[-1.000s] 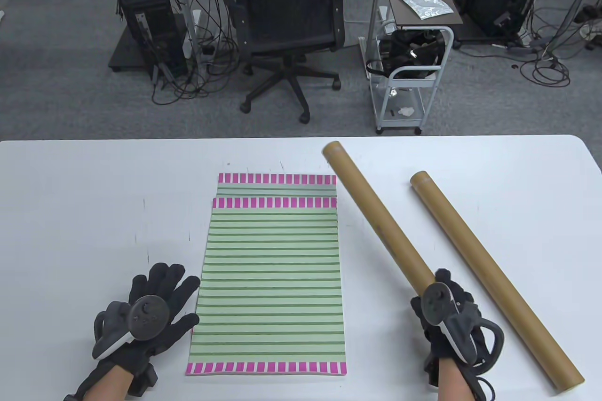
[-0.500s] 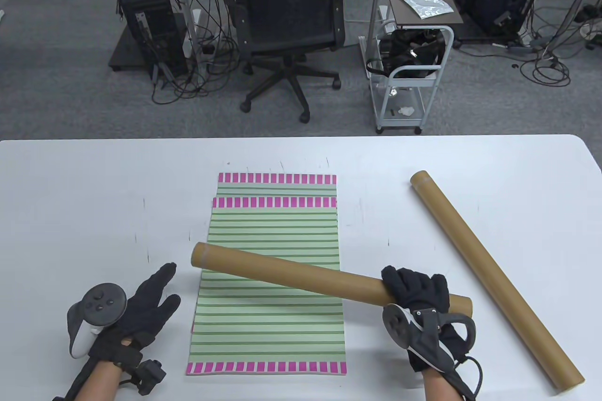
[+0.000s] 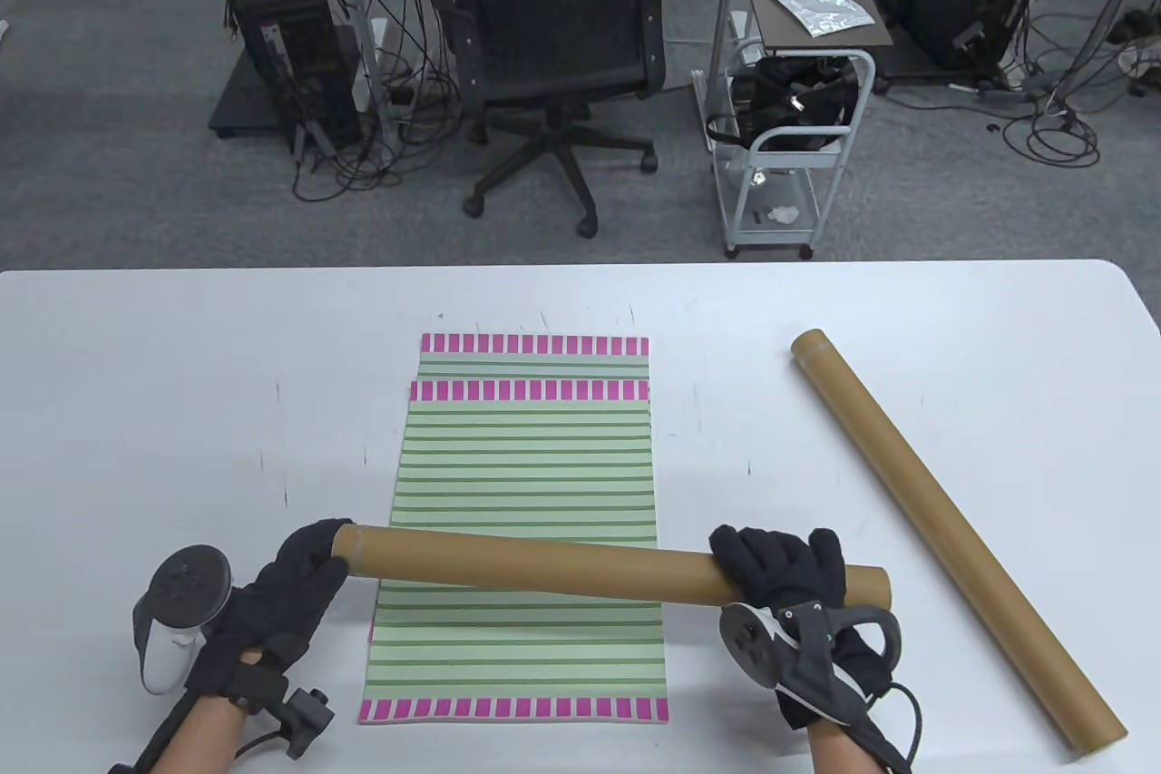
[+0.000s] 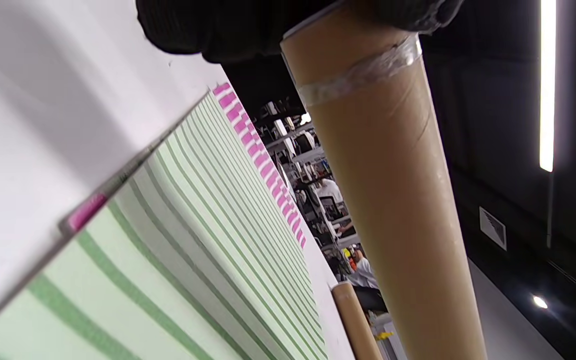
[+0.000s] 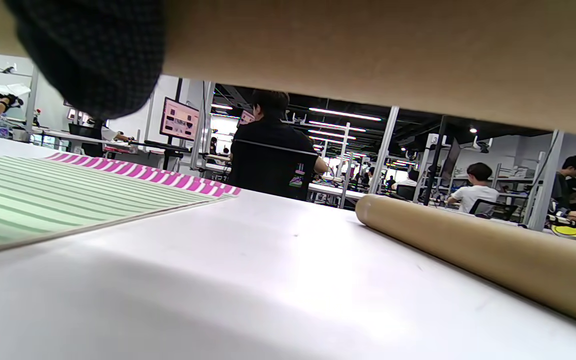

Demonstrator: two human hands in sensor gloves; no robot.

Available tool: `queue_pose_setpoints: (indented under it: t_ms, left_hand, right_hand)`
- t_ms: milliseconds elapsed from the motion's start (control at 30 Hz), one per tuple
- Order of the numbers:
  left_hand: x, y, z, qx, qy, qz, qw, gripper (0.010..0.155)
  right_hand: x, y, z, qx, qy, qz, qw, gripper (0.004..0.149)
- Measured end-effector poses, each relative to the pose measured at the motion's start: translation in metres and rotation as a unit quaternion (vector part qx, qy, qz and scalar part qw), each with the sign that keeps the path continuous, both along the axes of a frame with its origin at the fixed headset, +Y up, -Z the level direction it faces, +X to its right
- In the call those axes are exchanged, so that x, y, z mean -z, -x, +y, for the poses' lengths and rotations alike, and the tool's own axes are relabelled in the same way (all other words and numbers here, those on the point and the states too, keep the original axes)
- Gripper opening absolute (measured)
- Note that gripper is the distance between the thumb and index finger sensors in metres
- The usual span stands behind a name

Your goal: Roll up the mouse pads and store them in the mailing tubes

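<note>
1. The right hand [image 3: 785,570] has its grip wrapped over a brown mailing tube [image 3: 544,563] close to that tube's right end, holding it clear of the counter [image 3: 181,375].
2. The left hand [image 3: 277,597] has its grip closed around the same tube's left end; in the left wrist view the glove covers the tube's mouth, just above a band of clear tape [image 4: 363,75].
3. The held tube lies almost level, crossing above the near part of the mouse pads [image 3: 526,484], its right end poking out a little past the right hand.
4. Two striped pads lie flat in a stack mid-counter, green lines with pink-checked short edges; the lower pad's far edge shows beyond the upper one.
5. There are two tubes: the second tube [image 3: 943,529] rests on the counter to the right, slanting from mid-counter toward the near right corner, apart from the pads and the hand.
6. Bare white counter lies left of the pads, behind them, and between pads and the second tube.
</note>
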State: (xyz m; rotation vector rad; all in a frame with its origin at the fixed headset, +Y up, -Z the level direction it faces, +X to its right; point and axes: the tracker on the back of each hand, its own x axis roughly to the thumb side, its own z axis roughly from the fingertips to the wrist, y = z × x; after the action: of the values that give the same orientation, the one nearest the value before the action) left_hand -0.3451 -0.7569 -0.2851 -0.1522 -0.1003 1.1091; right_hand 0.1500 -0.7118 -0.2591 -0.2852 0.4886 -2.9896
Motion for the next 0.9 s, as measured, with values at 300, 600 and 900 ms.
queue_pose_setpoints:
  t_ms: [300,600,900]
  left_hand:
    - [-0.001,-0.002,0.001,0.139,0.001,0.063,0.988,0.051]
    - [0.003,0.006,-0.012,-0.096,0.063,0.008,0.993,0.049]
    - [0.003,0.008,-0.005,-0.081,0.027,-0.003,0.996,0.049]
  right_hand:
    - [-0.005,0.014,0.003,-0.038,-0.04,0.01,0.998,0.08]
    - [-0.005,0.011,0.001,-0.012,-0.034,0.013,0.999,0.079]
    - [-0.002,0.009,0.0,-0.025,-0.028,0.001,0.999,0.08]
